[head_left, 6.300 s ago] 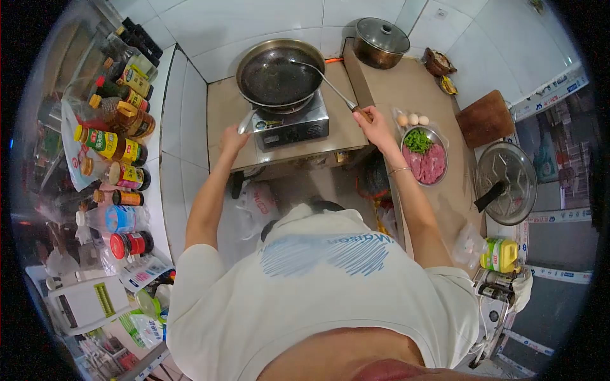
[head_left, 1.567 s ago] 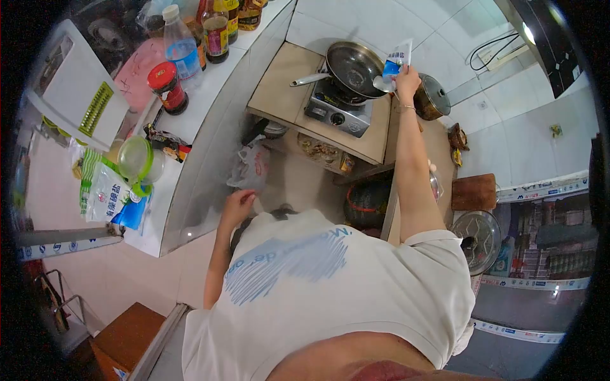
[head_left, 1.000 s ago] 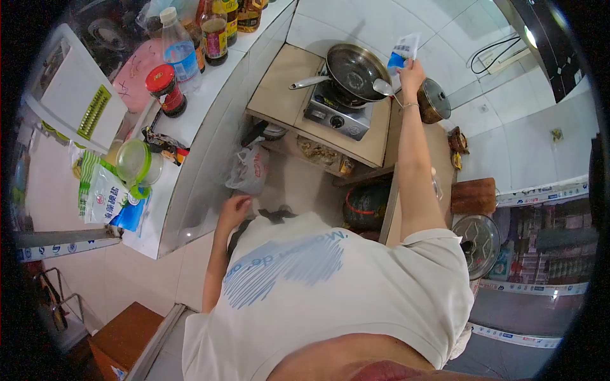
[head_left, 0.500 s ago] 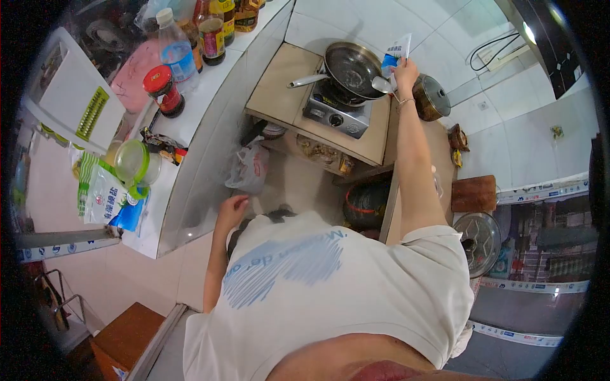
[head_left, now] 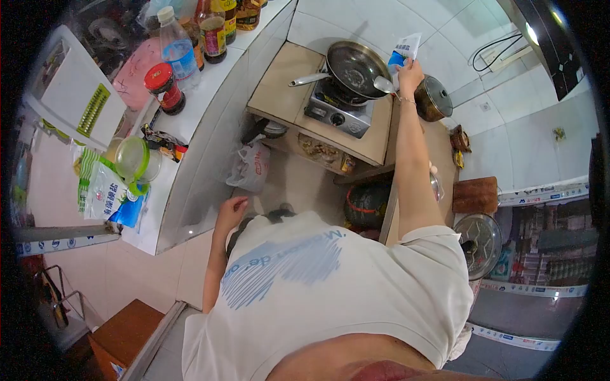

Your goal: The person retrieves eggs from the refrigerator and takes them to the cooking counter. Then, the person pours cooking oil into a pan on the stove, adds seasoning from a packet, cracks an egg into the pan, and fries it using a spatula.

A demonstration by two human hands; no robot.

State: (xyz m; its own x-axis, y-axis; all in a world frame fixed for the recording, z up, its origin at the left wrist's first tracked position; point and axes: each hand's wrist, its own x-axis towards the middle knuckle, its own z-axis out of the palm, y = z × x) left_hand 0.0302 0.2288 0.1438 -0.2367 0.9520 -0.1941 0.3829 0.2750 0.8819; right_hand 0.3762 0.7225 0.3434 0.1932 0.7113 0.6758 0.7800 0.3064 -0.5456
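Note:
My right hand (head_left: 410, 76) is closed on a blue and white salt packet (head_left: 404, 52), held upright just beyond the right rim of a dark frying pan (head_left: 356, 70). The pan sits on a silver gas stove (head_left: 340, 111), with its handle to the left. A metal spatula (head_left: 384, 84) lies over the pan's right rim; its handle runs behind my wrist. A lidded pot (head_left: 434, 98) stands right beside my hand. My left hand (head_left: 232, 213) hangs low by my side, fingers curled in with nothing visible in them.
On the left ledge stand a red-lidded jar (head_left: 164, 89), a water bottle (head_left: 178, 54), several sauce bottles (head_left: 213, 32), a green-rimmed container (head_left: 132, 159) and another salt packet (head_left: 111, 197). A plastic bag (head_left: 249, 166) hangs below. A glass lid (head_left: 478, 246) is at the right.
My right hand and the salt packet have shifted slightly right, away from the pan. My left hand stays where it was.

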